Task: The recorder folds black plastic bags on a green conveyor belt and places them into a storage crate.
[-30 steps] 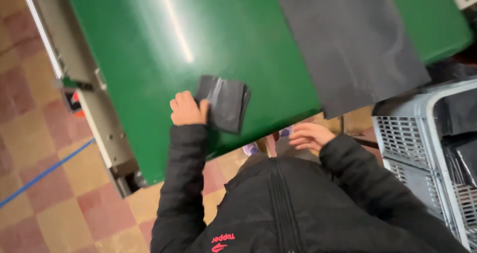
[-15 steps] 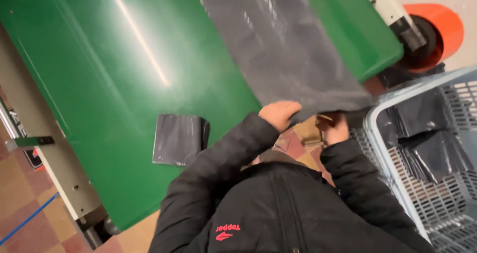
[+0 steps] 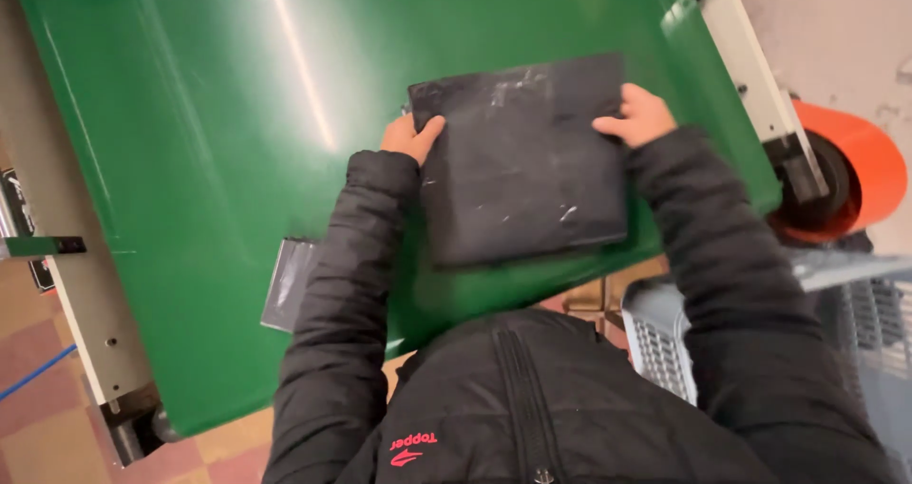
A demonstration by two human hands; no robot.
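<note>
A folded black plastic bag (image 3: 525,161) lay flat on the green bench (image 3: 209,142), near its close edge. The left hand (image 3: 410,138) gripped the bag's left edge, thumb on top, the other fingers hidden beneath, so their spread could not be told. The right hand (image 3: 638,116) pinched the bag's upper right corner, fingers curled together over the edge. Left of the bag, a smaller folded dark bag (image 3: 288,283) lay partly hidden by the left sleeve; it looked finished, though the view there was poor. Judging by its squared shape, the bag in hand seemed partly folded, with further folds left. A grey crate (image 3: 665,351) stood right of the bag, below the bench.
</note>
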